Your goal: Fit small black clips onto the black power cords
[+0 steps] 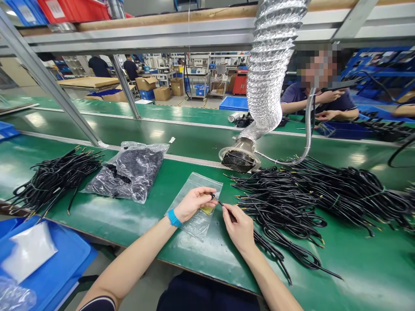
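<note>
My left hand point(196, 203), with a blue band at the wrist, pinches a small black part point(213, 196) between thumb and fingers. My right hand point(239, 226) is closed around a black cable point(221, 203), whose end points at the small part; whether the two are joined is too small to tell. Under both hands lies a clear zip bag point(191, 224) with something yellow point(206, 210) in it. Right of my right hand are bundles of black cables point(282, 203) with bare or yellowish ends.
A plastic bag of black parts point(129, 170) and another cable bundle point(58, 177) lie to the left. Blue bins point(65, 255) stand at the lower left. A silver duct point(269, 65) with a fan hood point(240, 157) hangs ahead. Across the bench a co-worker point(319, 97) handles something.
</note>
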Demonstrator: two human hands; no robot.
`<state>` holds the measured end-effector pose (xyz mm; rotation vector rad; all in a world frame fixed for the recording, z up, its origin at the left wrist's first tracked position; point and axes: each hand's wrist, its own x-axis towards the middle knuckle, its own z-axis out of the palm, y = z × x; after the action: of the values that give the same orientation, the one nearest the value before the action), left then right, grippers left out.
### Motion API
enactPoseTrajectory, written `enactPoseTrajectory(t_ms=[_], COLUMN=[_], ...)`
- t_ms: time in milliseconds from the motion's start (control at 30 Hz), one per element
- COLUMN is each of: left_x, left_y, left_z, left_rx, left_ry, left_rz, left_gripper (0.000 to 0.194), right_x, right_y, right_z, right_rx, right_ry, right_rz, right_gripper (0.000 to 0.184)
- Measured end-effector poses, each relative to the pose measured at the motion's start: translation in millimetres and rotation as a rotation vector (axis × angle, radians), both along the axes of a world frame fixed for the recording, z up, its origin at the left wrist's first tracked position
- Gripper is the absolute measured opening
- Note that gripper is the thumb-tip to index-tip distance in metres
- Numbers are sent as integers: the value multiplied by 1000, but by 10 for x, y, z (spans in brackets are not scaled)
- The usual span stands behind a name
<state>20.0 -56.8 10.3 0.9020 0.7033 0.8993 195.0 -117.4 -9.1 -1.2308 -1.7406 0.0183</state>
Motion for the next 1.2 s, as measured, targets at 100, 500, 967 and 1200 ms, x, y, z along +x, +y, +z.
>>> enactPoseTrajectory(t_ms=[100,500,967,1200], left_x=[-9,-63,-19,25], left_y=[-5,15,-49,-109], left_z=[15,-11,52,-17], left_rx=[42,295,300,247], left_ry=[54,379,327,289], left_rz=[30,75,-41,-16], left_gripper=[43,30,24,24], right_x=[-4,12,36,27], right_y=[-4,-24,-27,-28], right_z=[-2,32,52,27], right_rx=[-23,5,-66,-72], right_ry=[-22,-102,-93,-106], right_rz=[-12,-30,68,96], right_gripper=[23,22,30,32])
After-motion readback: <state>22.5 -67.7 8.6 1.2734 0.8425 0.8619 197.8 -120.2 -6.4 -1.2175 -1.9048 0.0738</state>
